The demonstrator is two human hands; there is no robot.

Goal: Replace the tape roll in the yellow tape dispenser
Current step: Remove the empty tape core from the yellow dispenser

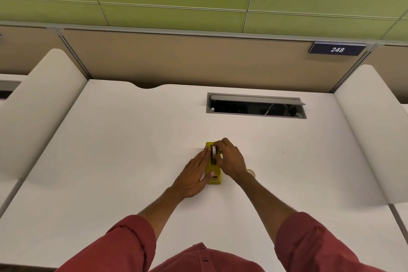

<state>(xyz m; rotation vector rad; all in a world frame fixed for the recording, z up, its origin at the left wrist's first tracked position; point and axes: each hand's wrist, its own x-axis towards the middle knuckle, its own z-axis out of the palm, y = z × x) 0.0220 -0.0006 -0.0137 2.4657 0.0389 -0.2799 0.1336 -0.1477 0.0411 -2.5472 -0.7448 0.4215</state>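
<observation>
Yellow plastic marks the tape dispenser (213, 170), which lies lengthwise on the white surface (132, 139), near its middle and a little toward the person. In the slot at its far half stands a tape roll (213, 150), white on its edge and upright. The right hand (230, 159) comes in from the right and curls over the far end of the dispenser; its grip is pressed together on the roll, thumb and fingers pinching it at the sides. The left hand (194, 174) lies along the dispenser's left side with its grip spread: fingers straight and flat against the yellow wall, the thumb (210, 175) resting on top near the end closest to the person. Just behind the right wrist, on the surface, a second pale ring (251, 172) shows in part, just beside the dispenser but apart from it; most of it is hidden by the arm. Both forearms are bare up to rolled red sleeves (132, 243). Farther back, a long grey hatch (256, 106) is set into the surface, its lid raised over a dark cavity with cables. Pale rounded dividers (44, 106) stand at either side, a tan panel (176, 59) rises behind, and a dark plate (337, 49) at its upper right reads 248.
</observation>
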